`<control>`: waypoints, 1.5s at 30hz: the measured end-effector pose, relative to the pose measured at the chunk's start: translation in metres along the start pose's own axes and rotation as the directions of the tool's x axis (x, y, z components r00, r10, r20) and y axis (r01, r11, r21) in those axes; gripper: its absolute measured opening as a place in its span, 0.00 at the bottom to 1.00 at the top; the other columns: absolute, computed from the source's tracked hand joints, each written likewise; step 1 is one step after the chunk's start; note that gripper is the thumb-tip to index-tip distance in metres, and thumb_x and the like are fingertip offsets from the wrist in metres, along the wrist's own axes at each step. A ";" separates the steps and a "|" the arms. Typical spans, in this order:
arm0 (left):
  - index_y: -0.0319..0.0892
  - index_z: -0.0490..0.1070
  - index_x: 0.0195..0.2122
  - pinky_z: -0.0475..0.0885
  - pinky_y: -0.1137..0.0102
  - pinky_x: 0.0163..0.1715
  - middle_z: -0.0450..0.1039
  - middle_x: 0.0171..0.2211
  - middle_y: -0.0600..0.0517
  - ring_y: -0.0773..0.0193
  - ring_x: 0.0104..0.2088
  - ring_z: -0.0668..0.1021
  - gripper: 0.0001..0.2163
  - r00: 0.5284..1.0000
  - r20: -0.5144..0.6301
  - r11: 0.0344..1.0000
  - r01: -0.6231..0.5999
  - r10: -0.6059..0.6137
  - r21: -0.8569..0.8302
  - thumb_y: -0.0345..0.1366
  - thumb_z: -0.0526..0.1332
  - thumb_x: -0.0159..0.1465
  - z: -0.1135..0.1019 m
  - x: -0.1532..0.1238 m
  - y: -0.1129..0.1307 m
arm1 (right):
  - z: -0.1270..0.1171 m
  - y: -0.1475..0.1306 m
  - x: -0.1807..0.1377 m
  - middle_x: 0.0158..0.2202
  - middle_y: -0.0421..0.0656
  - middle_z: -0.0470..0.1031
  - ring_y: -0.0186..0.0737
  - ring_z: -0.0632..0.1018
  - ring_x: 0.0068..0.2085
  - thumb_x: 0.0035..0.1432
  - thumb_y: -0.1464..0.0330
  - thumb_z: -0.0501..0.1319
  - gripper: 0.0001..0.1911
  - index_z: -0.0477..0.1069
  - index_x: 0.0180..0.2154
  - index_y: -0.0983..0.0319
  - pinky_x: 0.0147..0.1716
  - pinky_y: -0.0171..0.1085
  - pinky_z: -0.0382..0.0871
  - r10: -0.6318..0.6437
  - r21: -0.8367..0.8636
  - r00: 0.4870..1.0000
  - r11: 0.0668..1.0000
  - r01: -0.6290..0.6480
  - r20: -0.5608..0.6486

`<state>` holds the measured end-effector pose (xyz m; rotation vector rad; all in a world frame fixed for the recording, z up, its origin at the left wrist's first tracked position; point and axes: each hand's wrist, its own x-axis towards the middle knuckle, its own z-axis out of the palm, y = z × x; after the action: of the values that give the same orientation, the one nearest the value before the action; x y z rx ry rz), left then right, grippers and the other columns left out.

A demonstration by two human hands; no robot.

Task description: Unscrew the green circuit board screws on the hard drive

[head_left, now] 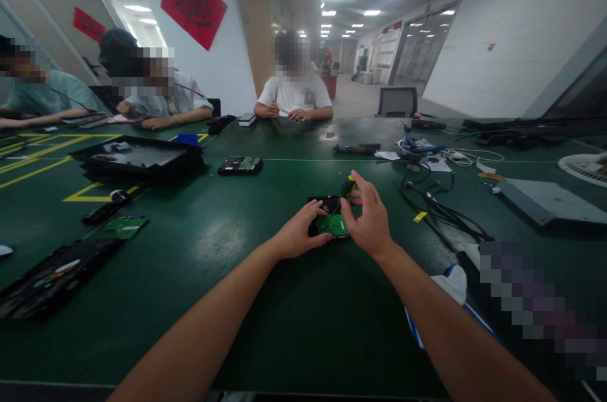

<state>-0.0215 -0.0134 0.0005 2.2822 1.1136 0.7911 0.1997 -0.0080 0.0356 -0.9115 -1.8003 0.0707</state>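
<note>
A black hard drive [327, 205] with a green circuit board [333, 224] facing up lies on the green table mat [227, 250] in front of me. My left hand [300, 234] is closed on the drive's left edge, fingers curled against it. My right hand [370, 215] holds a screwdriver [346, 186] with a dark and yellow-green handle, pinched between thumb and fingers, its tip pointing down at the drive.
Another hard drive [240, 165] lies farther back. A black tray [137, 158] and loose circuit board [126, 225] sit left. Tangled black cables [429, 200], a grey panel [545, 200] and tools lie right. Three people sit at the far side.
</note>
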 end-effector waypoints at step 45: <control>0.46 0.68 0.60 0.56 0.48 0.71 0.61 0.70 0.41 0.46 0.74 0.57 0.27 1.000 0.001 1.000 -0.017 0.017 0.002 0.46 0.70 0.62 -0.003 0.000 0.005 | 0.000 -0.003 0.001 0.56 0.49 0.69 0.44 0.78 0.43 0.67 0.66 0.61 0.32 0.56 0.69 0.49 0.39 0.47 0.84 0.001 0.000 1.000 1.000 -0.001 -0.025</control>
<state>-0.0202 -0.0156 0.0058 2.2964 1.0967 0.7954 0.1981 -0.0095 0.0372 -0.9095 -1.7762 0.0598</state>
